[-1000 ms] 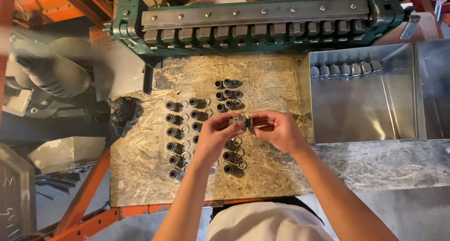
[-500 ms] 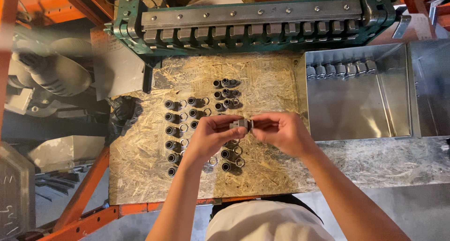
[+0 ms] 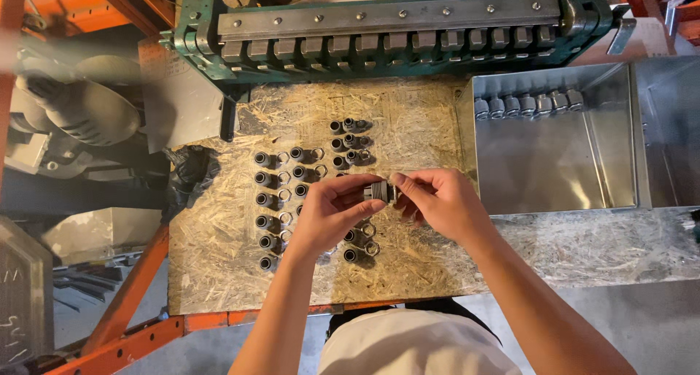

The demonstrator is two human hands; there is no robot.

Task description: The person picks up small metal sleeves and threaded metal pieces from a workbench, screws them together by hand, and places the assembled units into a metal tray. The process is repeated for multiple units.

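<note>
Head view, looking down on chipboard bench. Left hand and right hand meet at centre, both pinching small dark metal fitting between fingertips, fingers curled closed round it, fitting held just above bench. Rows of similar fittings with rings on bench at 9 o'clock of hands, more at 12 and 6. Green metal rail at 12 o'clock. Steel tray at 3 o'clock, finished pieces lined along far wall.
</note>
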